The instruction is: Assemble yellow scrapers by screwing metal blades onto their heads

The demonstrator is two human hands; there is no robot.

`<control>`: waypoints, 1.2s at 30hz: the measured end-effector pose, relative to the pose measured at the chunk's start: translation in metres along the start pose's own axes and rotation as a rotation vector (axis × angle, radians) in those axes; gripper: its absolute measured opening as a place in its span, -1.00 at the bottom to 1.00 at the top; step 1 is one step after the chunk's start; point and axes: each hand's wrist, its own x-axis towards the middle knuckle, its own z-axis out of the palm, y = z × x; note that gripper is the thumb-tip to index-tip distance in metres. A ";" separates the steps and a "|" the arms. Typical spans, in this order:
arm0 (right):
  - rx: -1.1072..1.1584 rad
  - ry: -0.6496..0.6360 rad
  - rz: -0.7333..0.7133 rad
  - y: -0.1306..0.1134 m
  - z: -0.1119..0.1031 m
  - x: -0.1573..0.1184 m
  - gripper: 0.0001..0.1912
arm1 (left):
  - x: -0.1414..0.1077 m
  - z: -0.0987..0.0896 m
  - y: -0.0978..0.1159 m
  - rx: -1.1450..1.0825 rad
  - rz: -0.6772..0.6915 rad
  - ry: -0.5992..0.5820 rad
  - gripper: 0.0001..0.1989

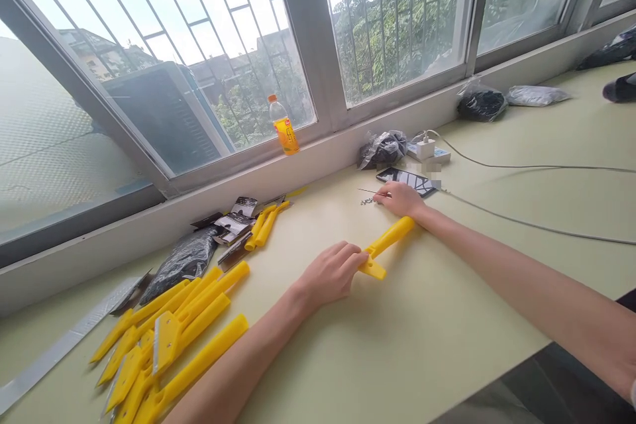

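A yellow scraper is held near its head by the L hand, w/ the fingers clamped on it, around the middle of the desk. The R hand is placed just beside some tiny metal bits, w/ a thin rod at the tips; its fingers are bunched, but whether the rod or a bit is pinched can't be told. The step in hand looks like small parts being handled while the scraper is held. For that, a light pinch is called for, b/c the bits are v. small. More yellow scrapers are piled at L. On the bottle, dark writing is seen on an orange label, but no brand can be read. White print is shown on the black packs, too small to be read.
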 end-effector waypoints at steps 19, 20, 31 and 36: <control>0.134 -0.052 0.157 -0.019 -0.020 -0.003 -0.82 | 0.000 0.001 -0.003 -0.005 0.067 0.101 -0.66; 0.171 -0.025 0.128 -0.021 -0.025 -0.006 -0.83 | 0.000 0.002 -0.004 -0.020 0.064 0.102 -0.66; 0.656 -0.314 -0.396 -0.117 -0.049 -0.080 -0.76 | -0.005 0.007 -0.008 -0.359 -0.403 0.188 -0.88; 0.705 -0.398 -0.408 -0.115 -0.053 -0.080 -0.81 | -0.003 0.007 -0.008 -0.443 -0.430 0.176 -0.85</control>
